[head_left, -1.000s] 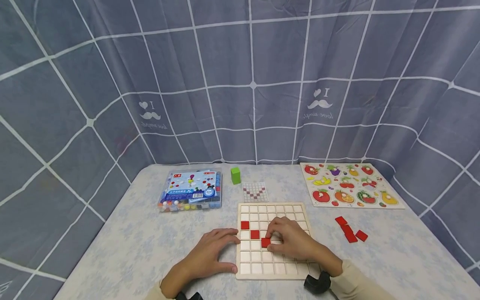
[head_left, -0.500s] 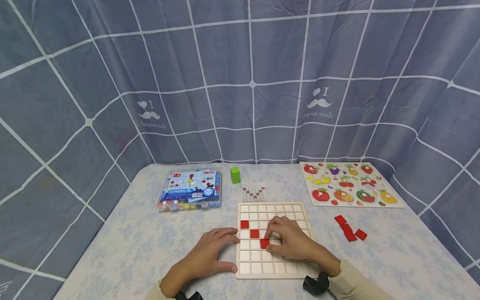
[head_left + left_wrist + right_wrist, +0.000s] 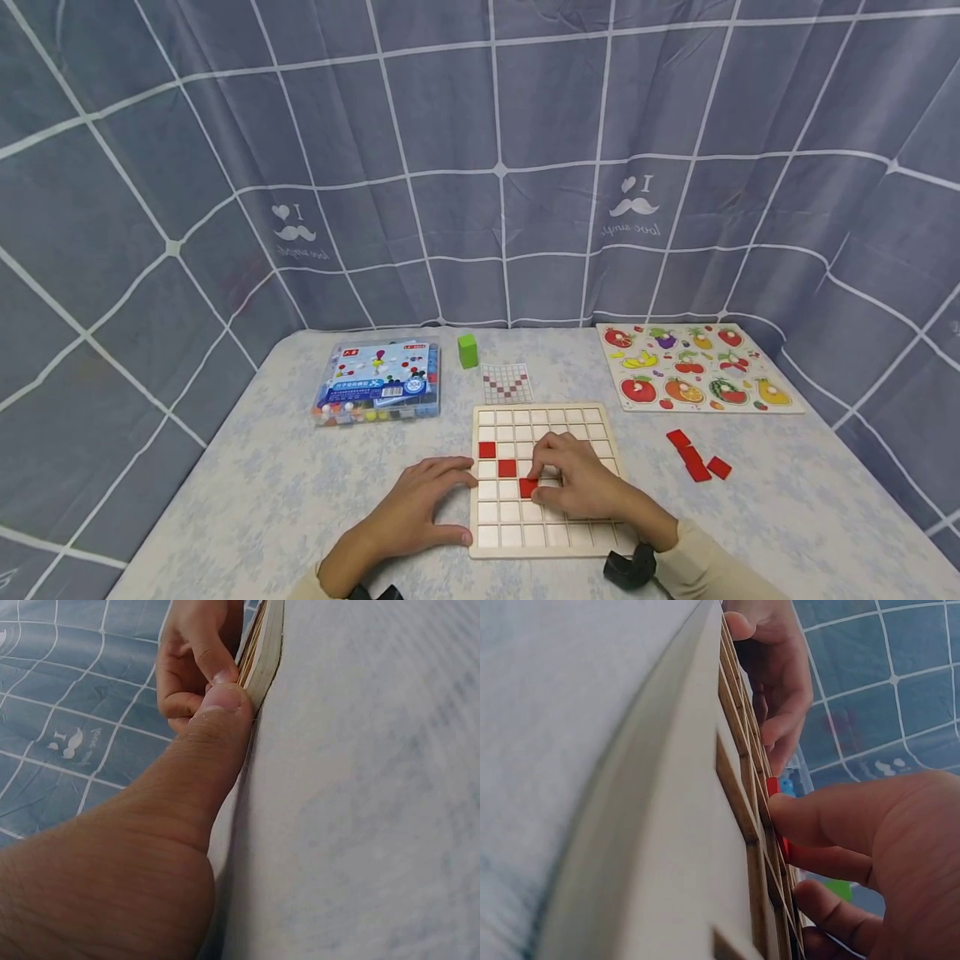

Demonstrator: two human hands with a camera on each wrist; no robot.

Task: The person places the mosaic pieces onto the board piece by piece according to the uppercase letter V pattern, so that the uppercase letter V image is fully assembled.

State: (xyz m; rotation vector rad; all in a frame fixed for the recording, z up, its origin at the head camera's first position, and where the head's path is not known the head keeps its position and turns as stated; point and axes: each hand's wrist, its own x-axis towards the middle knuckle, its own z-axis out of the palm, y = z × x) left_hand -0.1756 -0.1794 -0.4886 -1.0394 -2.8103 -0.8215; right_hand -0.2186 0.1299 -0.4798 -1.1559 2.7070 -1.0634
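In the head view a square wooden grid board [image 3: 540, 552] lies on the table. My right hand [image 3: 573, 475] pinches a red square tile [image 3: 527, 488] between thumb and index finger, right at a cell in the third column. Up and to the left, one red tile [image 3: 487, 450] and another red tile [image 3: 507, 468] sit in cells on a diagonal. With thumb and fingers spread, my left hand [image 3: 420, 508] touches the board's left edge. The left thumb [image 3: 221, 705] presses the board's side in the left wrist view. From the right wrist, the pinched tile shows edge-on, partly hidden by fingers.
Several loose red tiles [image 3: 693, 463] lie right of the board. Behind it are a small pattern card [image 3: 507, 383] and a green block [image 3: 468, 352]. A clear plastic box [image 3: 378, 408] stands at the back left, a fruit peg puzzle [image 3: 705, 403] at the back right.
The pinched red tile has shifted slightly toward the near left and sits more squarely over its cell. My left hand keeps its place at the board's edge.
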